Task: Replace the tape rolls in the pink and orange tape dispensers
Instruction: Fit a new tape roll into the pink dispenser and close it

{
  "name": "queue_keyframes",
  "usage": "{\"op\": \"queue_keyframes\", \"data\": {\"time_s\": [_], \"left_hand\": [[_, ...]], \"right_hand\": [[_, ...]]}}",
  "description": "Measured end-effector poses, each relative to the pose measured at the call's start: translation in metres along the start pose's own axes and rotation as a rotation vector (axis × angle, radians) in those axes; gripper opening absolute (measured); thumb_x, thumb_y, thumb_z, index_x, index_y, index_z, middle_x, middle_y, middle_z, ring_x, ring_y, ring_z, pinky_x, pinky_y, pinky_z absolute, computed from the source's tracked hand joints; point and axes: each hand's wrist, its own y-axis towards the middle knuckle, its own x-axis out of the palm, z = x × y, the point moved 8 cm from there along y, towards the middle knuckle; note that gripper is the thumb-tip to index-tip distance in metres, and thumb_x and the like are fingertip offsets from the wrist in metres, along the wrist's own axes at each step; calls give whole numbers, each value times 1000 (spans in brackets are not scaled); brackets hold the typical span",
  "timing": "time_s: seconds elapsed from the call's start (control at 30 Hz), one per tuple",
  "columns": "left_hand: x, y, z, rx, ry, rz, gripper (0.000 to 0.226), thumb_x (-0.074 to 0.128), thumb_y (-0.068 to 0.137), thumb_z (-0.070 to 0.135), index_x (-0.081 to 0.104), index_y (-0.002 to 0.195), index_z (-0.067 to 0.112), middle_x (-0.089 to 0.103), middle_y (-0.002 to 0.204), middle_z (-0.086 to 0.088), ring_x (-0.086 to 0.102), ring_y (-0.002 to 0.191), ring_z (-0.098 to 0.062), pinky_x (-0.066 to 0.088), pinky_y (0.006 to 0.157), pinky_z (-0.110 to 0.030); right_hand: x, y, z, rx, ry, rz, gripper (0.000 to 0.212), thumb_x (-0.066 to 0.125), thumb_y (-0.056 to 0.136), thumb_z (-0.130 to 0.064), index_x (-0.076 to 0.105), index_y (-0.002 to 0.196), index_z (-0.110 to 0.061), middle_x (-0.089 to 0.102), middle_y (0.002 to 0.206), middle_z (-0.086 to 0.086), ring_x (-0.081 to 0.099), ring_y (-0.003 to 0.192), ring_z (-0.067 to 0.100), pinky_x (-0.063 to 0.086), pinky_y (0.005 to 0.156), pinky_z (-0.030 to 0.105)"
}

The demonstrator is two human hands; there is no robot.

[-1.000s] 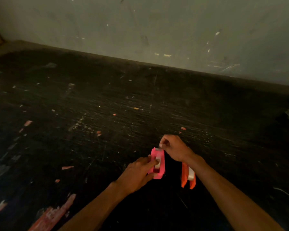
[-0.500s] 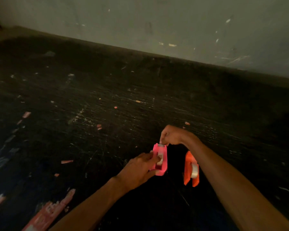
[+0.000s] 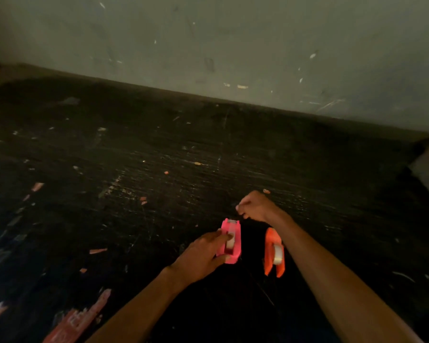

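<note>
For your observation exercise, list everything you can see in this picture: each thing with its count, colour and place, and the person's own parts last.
Pink tape dispenser: one, pink, on the dark surface near the middle bottom, with a pale tape roll inside.
Orange tape dispenser: one, orange, just right of the pink one, with a whitish tape roll inside.
Work surface: one, black, scratched, with scattered pinkish scraps.
Wall: one, grey-green, marked, behind the surface.
Left hand: one, gripping the pink dispenser's side.
Right hand: one, fingers pinched just beyond the pink dispenser's far end; what they hold is too small to tell.
</note>
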Motion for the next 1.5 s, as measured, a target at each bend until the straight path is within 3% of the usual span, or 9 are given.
{"op": "queue_keyframes", "data": {"time_s": [0.1, 0.2, 0.33, 0.43, 0.57, 0.7, 1.0, 1.23, 1.5], "left_hand": [[-5, -5, -1, -31, -71, 13, 70, 59, 82, 45, 23, 141, 33, 39, 148, -2, 40, 133, -21, 38, 108, -41], [-15, -13, 4, -39, -65, 123, 89, 63, 77, 49, 12, 147, 30, 24, 155, 0, 22, 142, -19, 27, 115, -40], [-15, -38, 51, 138, 26, 260, 69, 48, 76, 53, 43, 136, 20, 44, 143, -4, 37, 133, -17, 31, 113, -30], [24, -56, 83, 252, 25, 78, 62, 45, 76, 56, 52, 129, 24, 53, 134, 0, 44, 126, -10, 29, 109, -20], [84, -79, 109, 362, 117, -159, 66, 57, 72, 61, 51, 129, 27, 55, 127, 4, 47, 118, -10, 39, 104, -28], [113, -94, 113, 339, 227, -229, 67, 62, 72, 55, 48, 131, 27, 51, 122, 3, 46, 114, -13, 38, 103, -28], [48, -114, 48, 113, 144, -87, 52, 62, 81, 32, 49, 131, 24, 52, 126, 3, 47, 118, -12, 38, 99, -23], [-47, -125, -42, -105, 142, 57, 50, 62, 83, 29, 48, 131, 22, 52, 130, 1, 46, 121, -15, 40, 99, -28], [-86, -81, -90, -81, 151, 66, 51, 63, 82, 28, 47, 130, 22, 52, 132, -2, 46, 123, -18, 42, 101, -33]], "right_hand": [[-21, -37, 7, -44, 89, 82, 19, 60, 96, -7, 76, 94, 3, 74, 95, 27, 68, 72, 23, 55, 88, 41], [-34, -89, 24, -98, 159, 119, 18, 60, 95, -3, 76, 99, 3, 74, 87, 13, 62, 68, 8, 52, 70, 26], [-30, -171, 66, -120, 222, 171, 30, 61, 95, -1, 73, 76, -21, 65, 70, -6, 61, 54, -12, 49, 63, 11], [-11, -220, 108, -58, 151, 198, 16, 61, 93, 7, 75, 91, 0, 64, 71, -8, 60, 54, -18, 47, 58, 0], [26, -265, 156, 102, 45, 183, 30, 72, 90, -13, 69, 117, -1, 65, 96, 1, 62, 72, -6, 48, 76, 9], [59, -289, 173, 246, -51, 121, 67, 74, 87, -34, 42, 145, -24, 46, 149, 6, 46, 136, 22, 43, 113, 35], [103, -255, 95, 22, -92, 122, 36, 76, 82, -21, 65, 116, -20, 65, 121, 1, 60, 116, 18, 54, 100, 40], [121, -181, -21, -179, -151, 139, 42, 72, 86, -19, 60, 126, -15, 60, 131, 6, 54, 125, 22, 48, 106, 38], [123, -108, -82, -111, -317, 195, 47, 67, 90, -13, 53, 135, -14, 52, 142, 8, 49, 131, 24, 44, 109, 33]]}}
